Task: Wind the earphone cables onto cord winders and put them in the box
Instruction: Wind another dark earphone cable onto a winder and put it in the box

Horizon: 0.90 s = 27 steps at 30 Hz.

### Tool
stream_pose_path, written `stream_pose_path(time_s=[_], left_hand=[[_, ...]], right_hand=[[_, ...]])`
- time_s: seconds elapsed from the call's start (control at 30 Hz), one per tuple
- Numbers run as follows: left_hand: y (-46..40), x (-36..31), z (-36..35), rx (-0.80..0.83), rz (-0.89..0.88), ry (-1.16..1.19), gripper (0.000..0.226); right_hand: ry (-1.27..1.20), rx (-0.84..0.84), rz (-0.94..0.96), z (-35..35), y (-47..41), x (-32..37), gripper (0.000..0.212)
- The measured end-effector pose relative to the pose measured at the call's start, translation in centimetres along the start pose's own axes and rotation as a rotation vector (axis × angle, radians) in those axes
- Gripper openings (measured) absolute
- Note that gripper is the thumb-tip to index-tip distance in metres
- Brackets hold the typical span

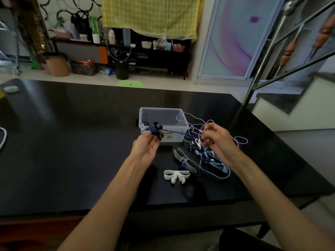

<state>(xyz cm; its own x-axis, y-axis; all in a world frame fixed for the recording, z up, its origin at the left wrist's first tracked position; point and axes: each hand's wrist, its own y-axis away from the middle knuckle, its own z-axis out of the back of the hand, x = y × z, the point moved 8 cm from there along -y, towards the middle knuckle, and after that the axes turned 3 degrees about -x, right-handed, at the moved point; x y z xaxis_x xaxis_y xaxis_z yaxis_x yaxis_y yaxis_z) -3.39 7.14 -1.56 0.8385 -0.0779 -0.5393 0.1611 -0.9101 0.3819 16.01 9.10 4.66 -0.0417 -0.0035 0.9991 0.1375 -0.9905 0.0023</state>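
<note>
My left hand (145, 144) grips a dark cord winder (155, 130) partly wrapped in blue cable, held in front of the clear plastic box (163, 115). A taut blue cable (174, 132) runs from the winder to my right hand (216, 140), which pinches it above a tangle of white, purple and blue earphone cables (213, 160). On the table nearer me lie a white winder (176, 175) and a grey winder (184, 159).
The black table (72, 151) stretches left and toward me. A white cable (3, 136) lies at its left edge. A metal stair rail (262, 69) rises at the right. Beyond the far edge are a green stool (130, 83) and cluttered shelves.
</note>
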Motion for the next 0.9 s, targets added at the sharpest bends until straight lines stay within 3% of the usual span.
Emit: stream_pose_path(time_s=[0.27, 0.63, 0.8, 0.9], left_hand=[[0.5, 0.4, -1.1, 0.052, -0.014, -0.061, 0.026], [0.0, -0.8, 0.0, 0.029, -0.031, -0.024, 0.024], [0.1, -0.6, 0.0, 0.017, -0.022, -0.041, 0.019], [0.1, -0.6, -0.2, 0.016, -0.024, -0.039, 0.025]], right_hand=[[0.453, -0.239, 0.374, 1.1, 0.1, 2.5, 0.021], [0.21, 0.131, -0.048, 0.1, 0.7, -1.1, 0.007], [-0.384, 0.22, -0.199, -1.2, 1.2, -0.8, 0.028], [-0.705, 0.112, -0.215, -0.9, 1.1, -0.1, 0.017]])
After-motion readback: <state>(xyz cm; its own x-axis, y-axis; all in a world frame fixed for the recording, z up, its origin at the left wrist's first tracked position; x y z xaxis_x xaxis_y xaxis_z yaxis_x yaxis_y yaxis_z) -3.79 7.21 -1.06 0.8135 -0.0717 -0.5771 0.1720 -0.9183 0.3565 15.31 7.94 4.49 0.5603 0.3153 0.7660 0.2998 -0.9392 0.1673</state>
